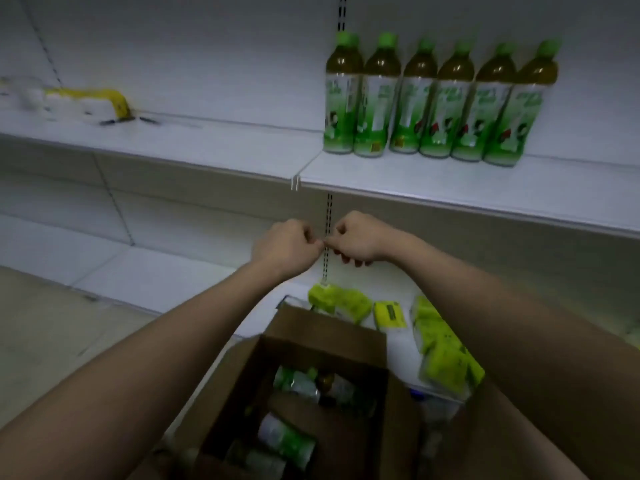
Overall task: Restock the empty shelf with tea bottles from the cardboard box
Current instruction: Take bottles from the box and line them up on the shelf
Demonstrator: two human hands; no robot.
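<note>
On the white shelf (450, 181), six tea bottles (436, 102) are lined up upright. More are seen lying in the open cardboard box (311, 341) below. The left hand (284, 245) and right hand (360, 239) are held fingertip to fingertip above it, fingers curled; whether anything is pinched cannot be told.

Six green-capped tea bottles (438, 102) upright in a row on white shelf (450, 181), more (lying down) inside open cardboard box (332, 344)

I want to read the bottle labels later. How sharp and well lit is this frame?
Head view: dim, bluish light; the six tea bottles are soft, label text unreadable; the white packs far left smear with blur; the cardboard box interior is dark; wide-angle bending curves the shelf edge.
</note>
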